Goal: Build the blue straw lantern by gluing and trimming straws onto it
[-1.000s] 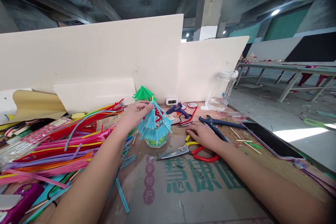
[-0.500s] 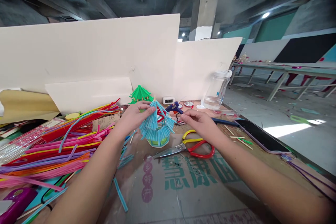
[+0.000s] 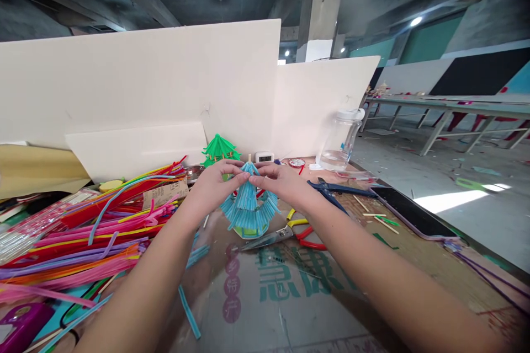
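Note:
A small blue model pavilion stands upright on the table, its two-tiered roof made of pipe-cleaner-like strips, with a wooden stick at the top and a pale green base. My left hand holds the upper roof from the left, thumb pressed near the peak. From the other side, my right hand grips the same roof, its thumb tip close to the left thumb. The far fingers of both hands are partly hidden behind the roof. Scissors with yellow and red handles lie just right of the base, partly under my right forearm.
A green model pavilion stands behind. Bundles of coloured pipe cleaners cover the left side. To the right are blue-handled pliers, a phone, a water jug and short sticks. White boards rise at the back.
My right hand has moved left from the blue glue gun to the pavilion's roof and closed on it. The roof's right side has come together around the peak. My left hand stays on the roof.

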A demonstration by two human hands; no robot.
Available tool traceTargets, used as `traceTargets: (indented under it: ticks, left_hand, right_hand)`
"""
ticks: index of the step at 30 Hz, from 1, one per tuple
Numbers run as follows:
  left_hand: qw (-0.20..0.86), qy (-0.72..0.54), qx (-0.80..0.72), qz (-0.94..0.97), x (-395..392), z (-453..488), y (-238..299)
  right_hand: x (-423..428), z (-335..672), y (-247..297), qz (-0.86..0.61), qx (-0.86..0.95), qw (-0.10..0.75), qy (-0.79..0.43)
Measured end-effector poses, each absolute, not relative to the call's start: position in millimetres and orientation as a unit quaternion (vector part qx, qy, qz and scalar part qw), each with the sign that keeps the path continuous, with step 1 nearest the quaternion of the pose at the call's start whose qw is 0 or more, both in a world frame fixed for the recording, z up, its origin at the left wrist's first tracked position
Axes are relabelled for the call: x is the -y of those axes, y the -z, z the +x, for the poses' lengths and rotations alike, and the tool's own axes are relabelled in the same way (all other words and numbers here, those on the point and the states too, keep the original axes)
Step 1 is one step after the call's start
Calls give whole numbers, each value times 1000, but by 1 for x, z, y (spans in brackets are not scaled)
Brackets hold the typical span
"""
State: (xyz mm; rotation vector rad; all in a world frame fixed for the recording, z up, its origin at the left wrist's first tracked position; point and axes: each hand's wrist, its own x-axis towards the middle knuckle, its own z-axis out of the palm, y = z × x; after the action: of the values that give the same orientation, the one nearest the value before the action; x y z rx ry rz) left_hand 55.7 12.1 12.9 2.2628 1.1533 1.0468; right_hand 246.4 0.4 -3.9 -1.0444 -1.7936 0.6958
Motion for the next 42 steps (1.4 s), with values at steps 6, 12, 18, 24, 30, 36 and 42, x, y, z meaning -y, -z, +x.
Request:
traceTargets:
  ticks: [6,12,18,24,30,36,42]
  left_hand:
    - [132,-350,-426,824,-3,58,-21]
    - [151,-282,-407,856,6,56,-28]
    - [175,-293,-390,856,2,54,-25]
    - [173,-280,-398,856,3,53,-25]
    - [170,-288,-395,856,5,57,-25]
    - [170,-285,-395,857,6,57,-26]
    - [172,-282,-390,859,6,57,-26]
  right_hand:
    - [6,245,11,-416,681,482,-362]
    - [11,250,10,-393,681,488,-378]
    - [12,255,7,-395,728,468,-309]
    - [18,260,-5,-446,754,435,-208]
    - [18,258,-2,-417,689,462,-372]
    - [15,259,1,-375,647,462,-476]
    - [14,262,1,-390,698,439,-410]
